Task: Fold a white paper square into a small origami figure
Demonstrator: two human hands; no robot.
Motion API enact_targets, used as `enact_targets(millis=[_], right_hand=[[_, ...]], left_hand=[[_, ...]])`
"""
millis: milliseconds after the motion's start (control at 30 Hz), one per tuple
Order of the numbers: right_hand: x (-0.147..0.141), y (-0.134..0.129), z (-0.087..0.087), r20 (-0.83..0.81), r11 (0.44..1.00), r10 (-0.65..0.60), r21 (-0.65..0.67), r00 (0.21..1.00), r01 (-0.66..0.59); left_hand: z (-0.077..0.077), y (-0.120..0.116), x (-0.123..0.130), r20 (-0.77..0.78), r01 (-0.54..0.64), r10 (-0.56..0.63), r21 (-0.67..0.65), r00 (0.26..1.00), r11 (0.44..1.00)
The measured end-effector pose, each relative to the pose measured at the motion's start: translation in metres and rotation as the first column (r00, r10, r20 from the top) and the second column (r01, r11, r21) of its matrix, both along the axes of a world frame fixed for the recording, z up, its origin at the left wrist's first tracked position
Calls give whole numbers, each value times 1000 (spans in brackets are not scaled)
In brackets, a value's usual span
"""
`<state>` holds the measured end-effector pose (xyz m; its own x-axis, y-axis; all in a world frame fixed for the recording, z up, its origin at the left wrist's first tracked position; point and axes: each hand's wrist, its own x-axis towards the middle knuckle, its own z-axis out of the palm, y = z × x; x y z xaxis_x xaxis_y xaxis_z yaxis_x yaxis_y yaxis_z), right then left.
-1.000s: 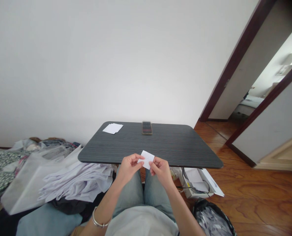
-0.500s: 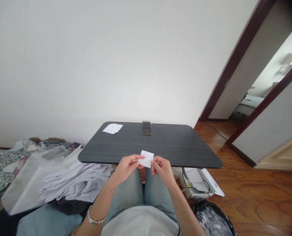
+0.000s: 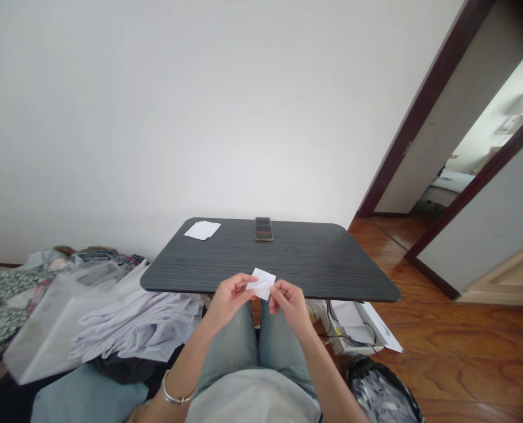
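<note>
White paper slip (image 3: 261, 285): was held between the two hands, at the table's near edge as the camera saw it; a slanting crease or edge crossed its face. Whether it touched the tabletop could not be told.
Left hand (image 3: 230, 297): pinched the left side of the slip, thumb and fingers closed on it.
Right hand (image 3: 290, 302): pinched the slip's lower right corner between thumb and fingertips. The hands were a little apart, with the slip bridging the gap.
Bracelet (image 3: 172, 399): silver-coloured, circled the left forearm.
Table (image 3: 314, 258): had a dark, wood-grained top with rounded corners and stood against the white wall (image 3: 261, 106).
White sheets (image 3: 202, 230): lay overlapping at the table's far left corner, well apart from the hands.
Dark rectangular object (image 3: 264, 230): sat near the middle of the far edge; its exact kind was too small to tell.
Jeans (image 3: 234, 343): covered the person's legs, which ran under the table.
Pale cloth (image 3: 144, 326): lay heaped and rumpled left of the legs.
White box (image 3: 356, 348): rested on the wooden floor (image 3: 477, 364) to the right, with cables about it.
Black bag (image 3: 353, 369): stood open nearer the camera, filled with greyish scraps.
</note>
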<state>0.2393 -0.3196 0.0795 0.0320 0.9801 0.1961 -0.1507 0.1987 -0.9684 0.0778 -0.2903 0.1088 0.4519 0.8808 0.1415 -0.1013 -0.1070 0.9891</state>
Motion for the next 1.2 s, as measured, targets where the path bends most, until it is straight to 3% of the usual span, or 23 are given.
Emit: enact_targets(millis=[100, 367, 467, 767, 1067, 1200], right_hand=[[-2, -2, 1, -7, 1000, 16, 3, 1000, -16], [0, 2, 4, -6, 999, -3, -39, 1000, 3], [-1, 3, 3, 6, 999, -10, -52, 1000, 10], [1, -2, 3, 28, 1000, 10, -26, 1000, -10], [0, 0, 2, 7, 999, 29, -30, 1000, -29], [-2, 0, 2, -9, 999, 24, -21, 1000, -24]], left_hand=[[-4, 1, 2, -20, -93, 94, 27, 995, 995], [5, -4, 0, -251, -10, 69, 227, 966, 974], [7, -4, 1, -264, 4, 67, 257, 962, 966], [3, -3, 3, -85, -86, 92, 70, 992, 994], [8, -5, 4, -124, -94, 101, 61, 987, 994], [5, -4, 4, -70, -109, 112, 43, 991, 993]])
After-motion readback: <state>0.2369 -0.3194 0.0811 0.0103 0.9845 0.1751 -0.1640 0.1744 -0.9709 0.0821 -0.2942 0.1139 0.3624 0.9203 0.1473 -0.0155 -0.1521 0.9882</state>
